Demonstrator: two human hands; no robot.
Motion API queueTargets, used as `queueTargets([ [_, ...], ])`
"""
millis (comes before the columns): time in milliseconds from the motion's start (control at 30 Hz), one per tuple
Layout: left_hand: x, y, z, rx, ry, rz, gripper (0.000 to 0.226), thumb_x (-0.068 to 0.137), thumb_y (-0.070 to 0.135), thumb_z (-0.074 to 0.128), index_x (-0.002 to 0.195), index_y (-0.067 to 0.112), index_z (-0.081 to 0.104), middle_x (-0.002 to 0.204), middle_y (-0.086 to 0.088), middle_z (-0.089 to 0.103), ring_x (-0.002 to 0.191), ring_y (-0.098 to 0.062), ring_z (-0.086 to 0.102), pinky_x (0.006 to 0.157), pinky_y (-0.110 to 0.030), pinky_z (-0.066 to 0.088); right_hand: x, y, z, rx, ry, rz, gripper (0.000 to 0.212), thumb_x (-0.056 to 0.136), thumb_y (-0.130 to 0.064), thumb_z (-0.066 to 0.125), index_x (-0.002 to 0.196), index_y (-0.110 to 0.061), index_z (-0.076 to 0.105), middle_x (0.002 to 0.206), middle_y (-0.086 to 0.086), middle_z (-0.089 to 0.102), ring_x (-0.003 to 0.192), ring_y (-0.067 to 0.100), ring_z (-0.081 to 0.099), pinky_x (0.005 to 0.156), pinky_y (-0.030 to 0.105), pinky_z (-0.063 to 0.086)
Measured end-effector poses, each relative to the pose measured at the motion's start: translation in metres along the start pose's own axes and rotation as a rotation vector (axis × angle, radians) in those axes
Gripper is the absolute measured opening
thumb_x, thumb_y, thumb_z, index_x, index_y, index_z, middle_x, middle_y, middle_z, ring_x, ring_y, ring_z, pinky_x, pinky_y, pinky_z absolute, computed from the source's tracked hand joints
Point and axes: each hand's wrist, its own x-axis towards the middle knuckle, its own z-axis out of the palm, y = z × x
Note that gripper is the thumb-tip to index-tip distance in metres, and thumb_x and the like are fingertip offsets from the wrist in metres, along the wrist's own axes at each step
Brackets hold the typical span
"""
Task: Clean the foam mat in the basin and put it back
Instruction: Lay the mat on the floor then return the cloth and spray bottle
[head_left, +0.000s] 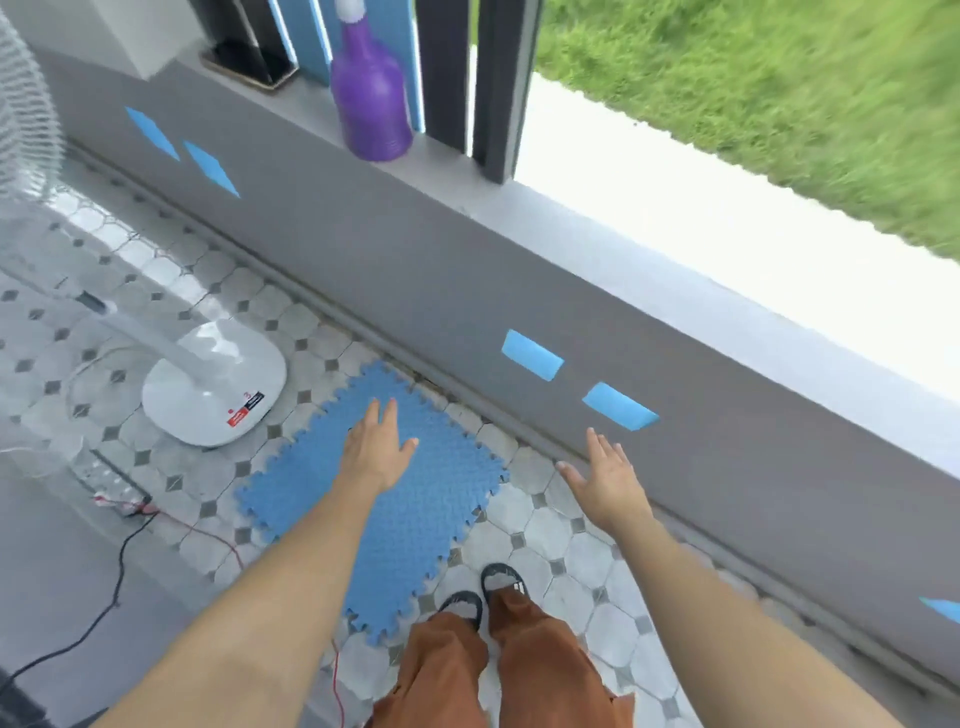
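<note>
**Reaching for the mat on the porch floor**

The tiled floor (545, 525) — pale octagons with small grey diamonds — runs along a smooth grey low wall (467, 291). The blue foam mat (415, 499), rectangular with jigsaw-toothed edges and a pebbled face, lies flat beside that wall; no basin is in view. A white fan base (213, 384) stands near it, and a purple bottle (371, 98) sits on the ledge. Left hand (376, 447) and right hand (608, 480) hover released, fingers spread, grasping nothing. Best to pinch a toothed edge and peel upward — foam bends easily.

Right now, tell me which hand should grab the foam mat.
Left, probably. The left hand is open over the foam mat; the right hand is open beside it, over bare tiles.
</note>
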Motion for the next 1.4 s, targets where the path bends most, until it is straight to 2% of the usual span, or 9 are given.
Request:
queueTargets([
  [67, -0.001, 0.037, -0.011, 0.063, -0.014, 0.1, 0.07, 0.097, 0.04, 0.047, 0.153, 0.013, 0.014, 0.159, -0.013, 0.013, 0.139, -0.035, 0.031, 0.11, -0.046, 0.031, -0.025, 0.027, -0.014, 0.059, 0.057, 0.077, 0.076, 0.098, -0.053, 0.041, 0.157, -0.015, 0.012, 0.162, 0.007, 0.02, 0.15, 0.031, 0.012, 0.121, 0.045, 0.016],
  [200, -0.01, 0.124, -0.021, 0.144, -0.024, 0.331, 0.06, 0.095, 0.031, 0.05, 0.148, 0.012, 0.027, 0.148, -0.014, 0.034, 0.13, -0.034, 0.041, 0.106, -0.045, 0.037, -0.082, 0.103, -0.03, 0.185, 0.178, 0.27, 0.076, 0.094, -0.056, 0.046, 0.154, -0.017, 0.022, 0.158, 0.008, 0.033, 0.146, 0.031, 0.027, 0.119, 0.043, 0.024],
  [333, -0.037, 0.223, -0.008, 0.277, -0.058, 0.597, 0.05, 0.096, 0.022, 0.047, 0.143, 0.01, 0.036, 0.139, -0.014, 0.042, 0.124, -0.034, 0.047, 0.101, -0.044, 0.041, -0.16, 0.179, -0.037, 0.353, 0.315, 0.529, 0.075, 0.093, -0.055, 0.05, 0.154, -0.022, 0.024, 0.155, 0.005, 0.036, 0.142, 0.029, 0.033, 0.113, 0.043, 0.033],
  [533, -0.113, 0.375, 0.054, 0.348, -0.123, 0.967, 0.024, 0.093, 0.016, 0.051, 0.115, 0.007, 0.052, 0.12, -0.017, 0.051, 0.11, -0.037, 0.052, 0.09, -0.042, 0.041, -0.287, 0.278, -0.013, 0.577, 0.492, 0.93, 0.067, 0.096, -0.051, 0.047, 0.151, -0.016, 0.03, 0.15, 0.012, 0.041, 0.134, 0.033, 0.04, 0.105, 0.042, 0.037],
  [700, -0.203, 0.464, 0.144, 0.395, -0.267, 1.2, 0.016, 0.09, 0.01, 0.053, 0.104, 0.004, 0.052, 0.111, -0.019, 0.053, 0.107, -0.038, 0.05, 0.087, -0.041, 0.04, -0.387, 0.324, 0.054, 0.836, 0.659, 1.208, 0.068, 0.093, -0.052, 0.052, 0.147, -0.014, 0.037, 0.143, 0.016, 0.048, 0.13, 0.035, 0.045, 0.105, 0.045, 0.041],
  [800, -0.257, 0.478, 0.204, 0.475, -0.396, 1.31, 0.017, 0.09, 0.012, 0.053, 0.105, 0.005, 0.052, 0.114, -0.019, 0.053, 0.107, -0.036, 0.05, 0.089, -0.04, 0.041, -0.427, 0.326, 0.103, 1.036, 0.72, 1.4, 0.062, 0.094, -0.047, 0.055, 0.142, -0.01, 0.043, 0.14, 0.017, 0.051, 0.127, 0.036, 0.048, 0.102, 0.043, 0.042],
  [967, -0.306, 0.463, 0.303, 0.747, -0.58, 1.457, 0.03, 0.096, 0.018, 0.045, 0.124, 0.009, 0.047, 0.13, -0.011, 0.044, 0.112, -0.029, 0.048, 0.091, -0.038, 0.043, -0.445, 0.313, 0.19, 1.286, 0.765, 1.658, 0.063, 0.093, -0.049, 0.056, 0.14, -0.008, 0.045, 0.137, 0.019, 0.054, 0.126, 0.038, 0.049, 0.101, 0.044, 0.041],
  [1133, -0.301, 0.448, 0.424, 0.958, -0.669, 1.53, 0.039, 0.096, 0.021, 0.045, 0.133, 0.01, 0.041, 0.137, -0.013, 0.041, 0.119, -0.029, 0.046, 0.097, -0.041, 0.043, -0.414, 0.326, 0.277, 1.393, 0.792, 1.806, 0.064, 0.092, -0.049, 0.057, 0.142, -0.011, 0.043, 0.142, 0.016, 0.051, 0.129, 0.036, 0.048, 0.103, 0.043, 0.039],
  [1400, -0.259, 0.362, 0.638, 1.045, -0.777, 1.552, 0.044, 0.092, 0.028, 0.052, 0.131, 0.011, 0.045, 0.134, -0.011, 0.044, 0.118, -0.029, 0.048, 0.094, -0.038, 0.041, -0.313, 0.378, 0.464, 1.589, 0.783, 1.916, 0.069, 0.088, -0.035, 0.069, 0.145, -0.011, 0.038, 0.145, 0.015, 0.047, 0.131, 0.034, 0.045, 0.104, 0.039, 0.038],
])
